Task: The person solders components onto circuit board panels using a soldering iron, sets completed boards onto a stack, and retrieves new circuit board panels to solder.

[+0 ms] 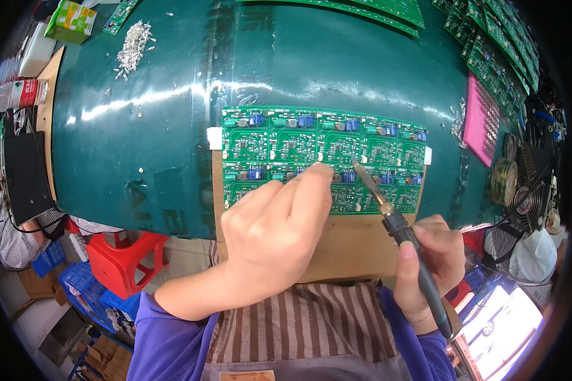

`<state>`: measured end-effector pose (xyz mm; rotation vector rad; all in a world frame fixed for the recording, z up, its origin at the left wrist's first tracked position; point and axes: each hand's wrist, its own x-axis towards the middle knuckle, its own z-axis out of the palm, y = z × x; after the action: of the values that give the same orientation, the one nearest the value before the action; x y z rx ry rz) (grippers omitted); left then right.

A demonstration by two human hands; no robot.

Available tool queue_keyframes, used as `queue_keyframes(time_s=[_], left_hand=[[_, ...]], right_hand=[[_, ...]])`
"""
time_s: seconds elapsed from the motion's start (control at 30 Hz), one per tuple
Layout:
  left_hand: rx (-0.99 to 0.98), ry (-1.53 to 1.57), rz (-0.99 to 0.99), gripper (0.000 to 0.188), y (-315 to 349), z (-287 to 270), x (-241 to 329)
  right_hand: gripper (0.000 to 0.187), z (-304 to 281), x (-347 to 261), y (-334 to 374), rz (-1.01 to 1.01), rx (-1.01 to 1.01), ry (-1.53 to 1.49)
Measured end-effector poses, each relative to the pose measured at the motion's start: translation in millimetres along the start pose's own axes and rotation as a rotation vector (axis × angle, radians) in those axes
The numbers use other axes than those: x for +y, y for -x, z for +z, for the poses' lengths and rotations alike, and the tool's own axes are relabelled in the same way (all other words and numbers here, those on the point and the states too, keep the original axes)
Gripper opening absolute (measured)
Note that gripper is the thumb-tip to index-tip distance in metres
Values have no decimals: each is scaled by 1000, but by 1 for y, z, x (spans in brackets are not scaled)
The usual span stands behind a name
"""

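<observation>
A green circuit board panel (292,147), crowded with blue, grey and white components, lies on a brown board (349,244) at the table's near edge. My left hand (270,228) bends over the panel's middle, its fingers closed and the tips down among the components. Whatever those fingertips may pinch is hidden behind the hand. A soldering iron (395,223) with a dark handle rests in my right hand (435,254), gripped between thumb and fingers. Its tip points up and left, at or just above the panel, right of my left fingertips; contact is too small to tell.
Loose small white parts (133,49) are heaped at the far left. Stacked green boards (505,54) and a pink foam block (480,120) stand at the right, with a black fan (526,197) nearer. A red stool (122,260) is below the table at left.
</observation>
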<state>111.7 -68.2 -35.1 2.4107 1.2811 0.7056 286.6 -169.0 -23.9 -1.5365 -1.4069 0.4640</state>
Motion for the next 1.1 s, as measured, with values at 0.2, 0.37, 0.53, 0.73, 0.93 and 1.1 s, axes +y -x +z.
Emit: queue_keyframes(time_s=[0.2, 0.37, 0.53, 0.73, 0.93, 1.1], left_hand=[[3, -6, 7, 19, -4, 5, 0], [-2, 2, 28, 19, -7, 6, 1], [-30, 15, 6, 19, -14, 1, 4], [-28, 78, 97, 21, -13, 8, 24], [-32, 14, 107, 18, -16, 22, 28], [-11, -8, 102, 18, -17, 27, 27]], right_hand=[[22, 3, 2, -9, -21, -49, 0], [22, 1, 0, -16, -48, -103, 9], [22, -5, 6, -8, -68, 1, -29], [21, -27, 14, 1, 5, 65, -22], [22, -29, 20, 2, 29, 64, -38], [23, -28, 22, -1, 34, 61, -63]])
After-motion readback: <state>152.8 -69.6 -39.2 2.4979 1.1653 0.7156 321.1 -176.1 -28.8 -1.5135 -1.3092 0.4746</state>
